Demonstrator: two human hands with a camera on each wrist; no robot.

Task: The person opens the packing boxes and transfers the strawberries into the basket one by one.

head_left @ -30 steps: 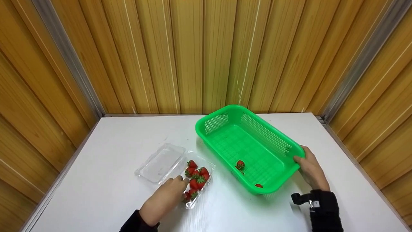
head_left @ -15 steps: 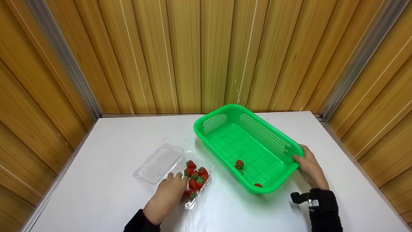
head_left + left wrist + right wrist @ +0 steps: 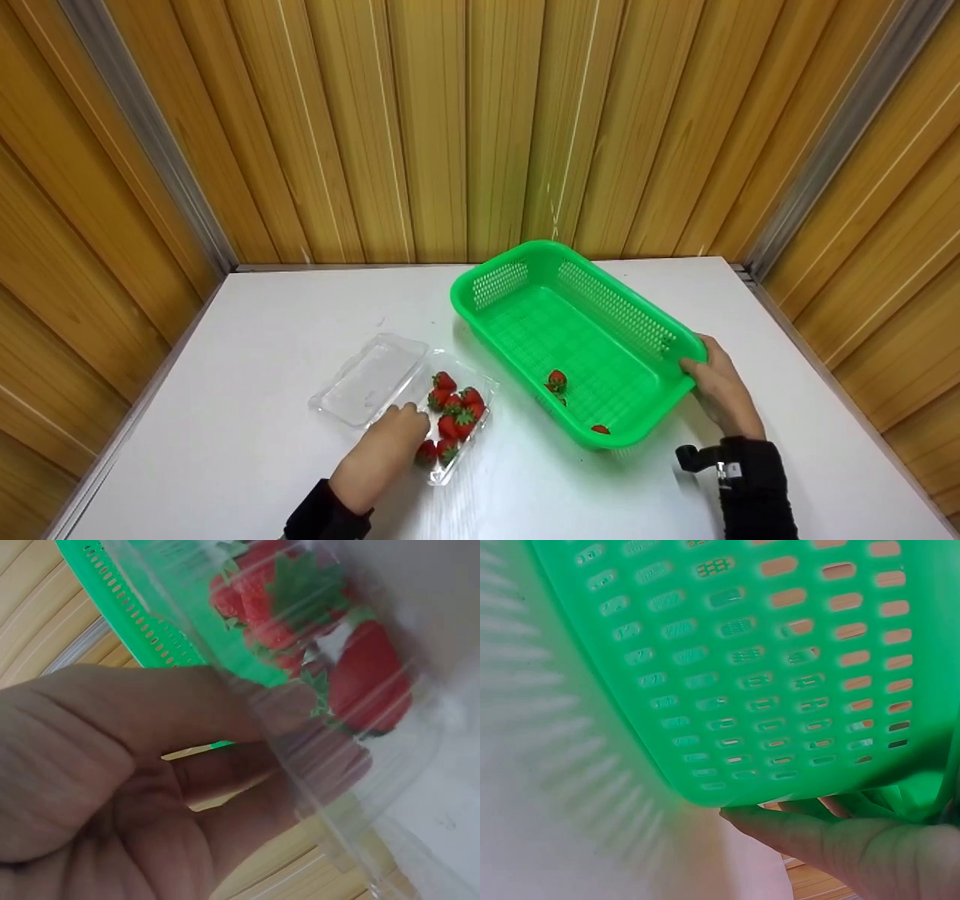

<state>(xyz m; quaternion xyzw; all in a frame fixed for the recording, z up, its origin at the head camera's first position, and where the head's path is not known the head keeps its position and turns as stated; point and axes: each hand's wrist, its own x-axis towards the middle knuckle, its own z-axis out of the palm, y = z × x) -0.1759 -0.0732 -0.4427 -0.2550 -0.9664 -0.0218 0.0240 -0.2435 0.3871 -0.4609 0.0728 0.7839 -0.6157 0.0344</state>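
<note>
Red, leafy strawberries (image 3: pixel 450 426): in the clear plastic tray (image 3: pixel 469 369), just right of our nearer left grip (image 3: pixel 381 457)
Left grip: pinching or not, we cannot tell
Right grip (image 3: pixel 724 396): holding the green perforated plastic basket (image 3: pixel 581 337)

The green basket (image 3: pixel 600 330) is long, with rounded corners and pierced walls, and sits slantwise with its mouth upward. A few red strawberries (image 3: pixel 556 379) lie inside, along its near left wall. To its left, apart, is a clear plastic box (image 3: pixel 480 377), its lid (image 3: pixel 379 375) opened leftward; more strawberries with green leaves are gathered in it.
</note>
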